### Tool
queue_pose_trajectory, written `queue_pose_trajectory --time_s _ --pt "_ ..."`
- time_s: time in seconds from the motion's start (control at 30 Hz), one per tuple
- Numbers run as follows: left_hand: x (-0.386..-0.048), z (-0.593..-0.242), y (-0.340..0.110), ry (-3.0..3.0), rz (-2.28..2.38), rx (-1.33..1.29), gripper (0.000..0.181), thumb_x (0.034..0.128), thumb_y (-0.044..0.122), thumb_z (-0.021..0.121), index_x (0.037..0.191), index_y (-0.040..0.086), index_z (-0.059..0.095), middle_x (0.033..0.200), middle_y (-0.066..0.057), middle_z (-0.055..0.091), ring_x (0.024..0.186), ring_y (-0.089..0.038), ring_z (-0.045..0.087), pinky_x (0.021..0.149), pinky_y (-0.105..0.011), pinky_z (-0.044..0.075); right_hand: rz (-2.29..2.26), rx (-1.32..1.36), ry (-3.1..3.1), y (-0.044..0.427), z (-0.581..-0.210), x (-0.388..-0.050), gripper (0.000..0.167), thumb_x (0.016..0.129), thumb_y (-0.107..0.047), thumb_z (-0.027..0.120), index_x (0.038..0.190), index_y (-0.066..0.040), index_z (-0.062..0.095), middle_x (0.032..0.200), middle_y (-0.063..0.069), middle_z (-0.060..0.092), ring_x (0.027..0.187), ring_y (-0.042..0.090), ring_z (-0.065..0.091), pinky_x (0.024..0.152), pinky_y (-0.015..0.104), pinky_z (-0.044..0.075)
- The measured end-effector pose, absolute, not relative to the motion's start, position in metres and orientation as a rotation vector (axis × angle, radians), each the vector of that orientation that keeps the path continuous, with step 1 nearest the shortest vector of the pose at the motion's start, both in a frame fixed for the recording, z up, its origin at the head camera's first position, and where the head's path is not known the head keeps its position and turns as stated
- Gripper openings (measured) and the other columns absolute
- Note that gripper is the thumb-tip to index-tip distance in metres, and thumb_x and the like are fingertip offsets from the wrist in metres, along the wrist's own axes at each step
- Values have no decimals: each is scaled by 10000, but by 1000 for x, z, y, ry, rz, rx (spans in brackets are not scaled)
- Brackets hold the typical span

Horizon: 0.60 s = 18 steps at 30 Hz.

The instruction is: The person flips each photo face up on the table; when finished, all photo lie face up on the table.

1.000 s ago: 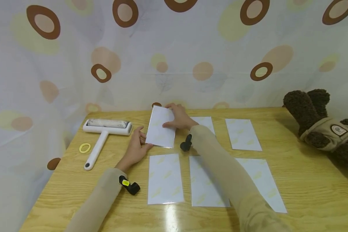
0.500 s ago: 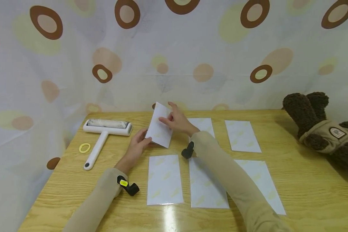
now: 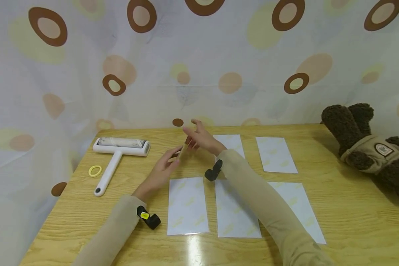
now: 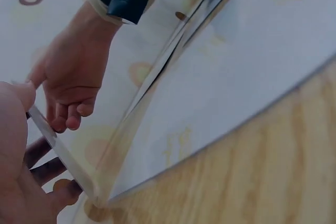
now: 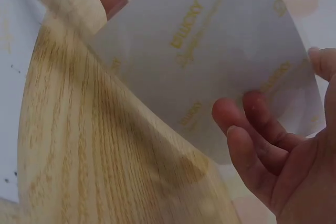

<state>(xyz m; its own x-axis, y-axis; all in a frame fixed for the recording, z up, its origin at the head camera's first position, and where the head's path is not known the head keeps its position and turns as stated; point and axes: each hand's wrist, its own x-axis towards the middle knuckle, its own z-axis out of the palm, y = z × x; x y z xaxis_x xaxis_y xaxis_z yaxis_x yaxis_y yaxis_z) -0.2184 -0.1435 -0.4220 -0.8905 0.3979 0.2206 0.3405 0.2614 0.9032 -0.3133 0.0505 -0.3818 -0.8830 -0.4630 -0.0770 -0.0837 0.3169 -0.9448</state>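
A sheet of photo paper (image 5: 202, 40) with yellow lettering on its pale back stands tilted above the table. In the head view only its thin edge (image 3: 183, 151) shows. My left hand (image 3: 160, 169) grips it at the near end, thumb on one side and fingers on the other. Beside its far end is my right hand (image 3: 203, 140), fingers loosely bent. The right wrist view shows those fingertips (image 5: 223, 113) at the lettered back and the thumb by the edge. Whether one sheet or a thin stack is held, I cannot tell.
Several pale sheets lie face down in two rows, among them a front left one (image 3: 187, 207) and a back right one (image 3: 276, 154). Left are a white lint roller (image 3: 121, 149) and yellow ring (image 3: 95, 170). A brown plush toy (image 3: 369, 151) lies right. A patterned curtain (image 3: 199, 99) hangs behind.
The sheet has turned from nearly face-on to edge-on in the head view. My right hand has loosened from its face, and its fingers are now behind it. My left hand keeps hold.
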Motion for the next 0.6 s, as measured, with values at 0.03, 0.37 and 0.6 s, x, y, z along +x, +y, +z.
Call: queue_pose_trajectory --time_s 0.03,0.37,0.6 --pt "-219 -423 -144 2475 1698 753 460 1025 113 440 1477 78 361 1503 -168 338 1345 -387 351 1068 -576 341 -1593 -479 2246 51 -382 -314 777 1003 -451 432 1538 -117 -22 1018 196 651 828 337 668 811 448 543" --pt "-226 -438 -159 2641 1352 807 585 981 105 528 1490 -15 266 1534 -259 243 1425 -438 189 1137 -604 175 -1505 -504 2377 60 -399 -324 712 953 -55 503 1518 -72 70 703 52 528 527 147 456 556 315 433" --pt "-228 -443 -162 2873 1138 798 344 942 79 579 1262 -45 568 1456 -237 404 1301 -424 351 1044 -585 310 -1044 -615 2702 61 -400 -326 738 894 -104 612 1487 -20 181 689 39 486 563 161 447 573 290 387"
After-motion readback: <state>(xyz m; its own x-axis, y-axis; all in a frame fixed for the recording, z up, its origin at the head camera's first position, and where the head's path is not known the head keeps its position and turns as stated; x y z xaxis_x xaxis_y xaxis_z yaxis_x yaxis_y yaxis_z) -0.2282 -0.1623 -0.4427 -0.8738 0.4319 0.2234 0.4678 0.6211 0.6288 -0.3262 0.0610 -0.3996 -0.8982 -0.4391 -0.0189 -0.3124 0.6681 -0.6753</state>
